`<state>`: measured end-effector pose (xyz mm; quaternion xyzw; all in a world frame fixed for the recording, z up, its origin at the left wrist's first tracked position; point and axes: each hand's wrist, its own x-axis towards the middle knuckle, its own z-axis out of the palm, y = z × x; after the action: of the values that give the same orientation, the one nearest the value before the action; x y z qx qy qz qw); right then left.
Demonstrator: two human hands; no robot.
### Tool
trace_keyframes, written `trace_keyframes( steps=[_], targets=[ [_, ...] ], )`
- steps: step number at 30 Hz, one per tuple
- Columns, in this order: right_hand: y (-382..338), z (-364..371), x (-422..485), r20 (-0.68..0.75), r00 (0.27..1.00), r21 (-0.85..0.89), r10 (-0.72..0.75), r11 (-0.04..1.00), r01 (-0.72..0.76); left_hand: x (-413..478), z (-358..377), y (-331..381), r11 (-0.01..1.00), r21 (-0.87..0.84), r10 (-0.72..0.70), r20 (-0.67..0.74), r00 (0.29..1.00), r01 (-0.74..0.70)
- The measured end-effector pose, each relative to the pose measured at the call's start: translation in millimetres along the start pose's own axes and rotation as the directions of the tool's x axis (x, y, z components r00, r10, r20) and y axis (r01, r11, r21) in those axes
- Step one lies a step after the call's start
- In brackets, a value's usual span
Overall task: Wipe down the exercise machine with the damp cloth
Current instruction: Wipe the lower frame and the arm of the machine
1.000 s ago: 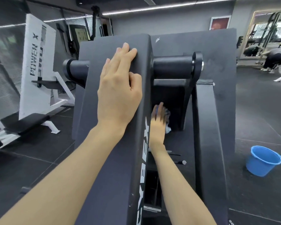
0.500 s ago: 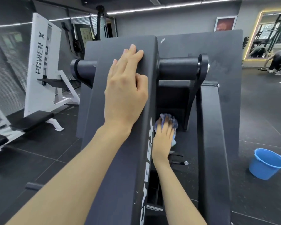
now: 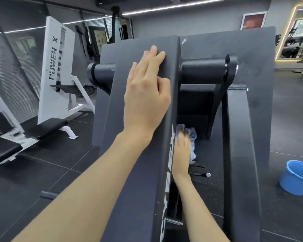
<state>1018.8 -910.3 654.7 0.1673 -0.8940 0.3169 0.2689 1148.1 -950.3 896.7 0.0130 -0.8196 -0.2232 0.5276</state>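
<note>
Two hands are working on the exercise machine (image 3: 143, 172). Left hand (image 3: 145, 95) is resting flat on the top panel, fingers straight, holding nothing. Right hand (image 3: 182, 151), blurred, is pressing the cloth (image 3: 192, 145) down in the recess; cloth is bunching beyond and right of the fingers.

The left hand (image 3: 146, 95) lies flat on the sloped top face of the exercise machine (image 3: 138, 180), fingers (image 3: 154, 55) straight and together, thumb tucked at the right edge; its forearm is stretched forward; the right hand (image 3: 182, 151) reaches lower, inside the machine frame, pressing on the cloth (image 3: 191, 137); its outline is blurred.
</note>
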Motion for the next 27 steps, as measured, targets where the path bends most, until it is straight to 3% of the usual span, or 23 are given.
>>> trace_keyframes(
  steps=[4,7,9,12,14,16,18,21,23,24,27],
  targets=[
    [12.7,3.8,-42.9,0.075,0.997,-0.004,0.018,1.0,-0.018,-0.2,-1.1,0.0,1.0,0.014,-0.004,0.001,1.0,0.004],
    [18.4,-8.0,-40.3,0.077,0.971,0.163,0.228,0.958,-0.237,-1.3,-1.1,2.1,1.0,0.008,-0.011,0.001,1.0,0.011],
    [13.6,-20.0,-29.5,0.103,0.903,0.191,0.418,0.882,-0.431,-0.7,-0.7,1.3,1.0,0.004,-0.008,-0.007,1.0,0.009],
    [-7.0,-52.7,-8.6,0.237,0.834,0.402,0.499,0.731,-0.551,0.0,-0.7,-0.3,1.0,-0.02,-0.011,-0.01,1.0,0.011],
    [-27.6,-91.2,9.3,0.282,0.86,0.515,0.424,0.69,-0.509,-0.3,-1.1,-1.6,0.998,-0.056,-0.025,-0.016,1.0,0.024],
    [-53.6,-136.5,21.9,0.28,0.889,0.708,0.362,0.548,-0.446,-1.1,-1.7,-2.3,0.992,-0.117,-0.057,-0.018,0.998,0.054],
    [-78.5,-179.9,32.7,0.177,0.934,0.827,0.312,0.467,-0.312,-2.1,-3.4,-1.3,0.985,-0.154,-0.088,-0.029,0.996,0.082],
    [-104.9,-226.7,37.0,0.057,0.966,0.884,0.254,0.437,-0.167,-1.7,-5.3,-1.6,0.977,-0.153,-0.163,-0.079,0.983,0.15],
    [-121.4,-245.1,30.2,0.016,0.977,0.867,0.214,0.483,-0.121,-2.4,-7.0,0.6,0.961,-0.205,-0.211,-0.094,0.973,0.189],
    [-130.0,-249.6,23.2,-0.042,0.984,0.83,0.174,0.555,-0.063,-2.0,-8.6,2.3,0.944,-0.259,-0.237,-0.095,0.967,0.205],
    [-159.9,-243.6,10.8,-0.209,0.976,0.64,-0.066,0.745,0.188,-1.0,-17.7,2.6,0.843,-0.466,-0.353,-0.103,0.93,0.268]
  ],
)
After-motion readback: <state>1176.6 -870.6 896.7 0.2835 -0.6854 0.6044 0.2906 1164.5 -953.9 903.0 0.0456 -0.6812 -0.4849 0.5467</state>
